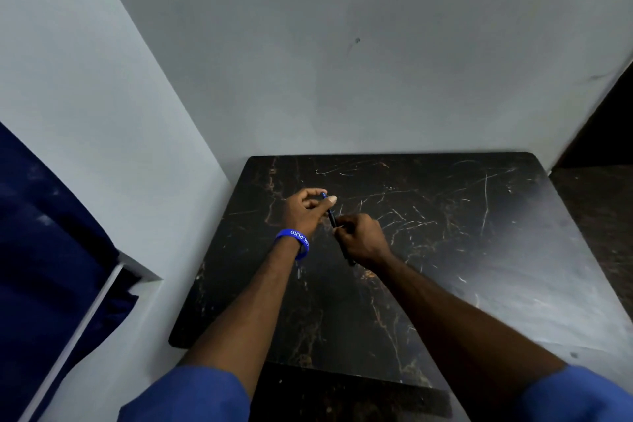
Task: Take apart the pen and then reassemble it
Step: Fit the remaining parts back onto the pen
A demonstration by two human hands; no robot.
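A slim dark pen (331, 217) with a blue top end is held above the black marble table (445, 250), slanting from upper left to lower right. My left hand (305, 212), with a blue wristband, pinches the blue top end between thumb and fingertips. My right hand (363, 240) is closed around the pen's lower part; a dark end sticks out below the palm. Whether the pen is whole or partly pulled apart is hidden by the fingers.
The table stands in a corner, against a white wall behind (342, 44) and a white wall on the left (120, 147). A dark blue curtain (44, 250) hangs at the far left. Dark floor (599, 216) lies to the right of the table.
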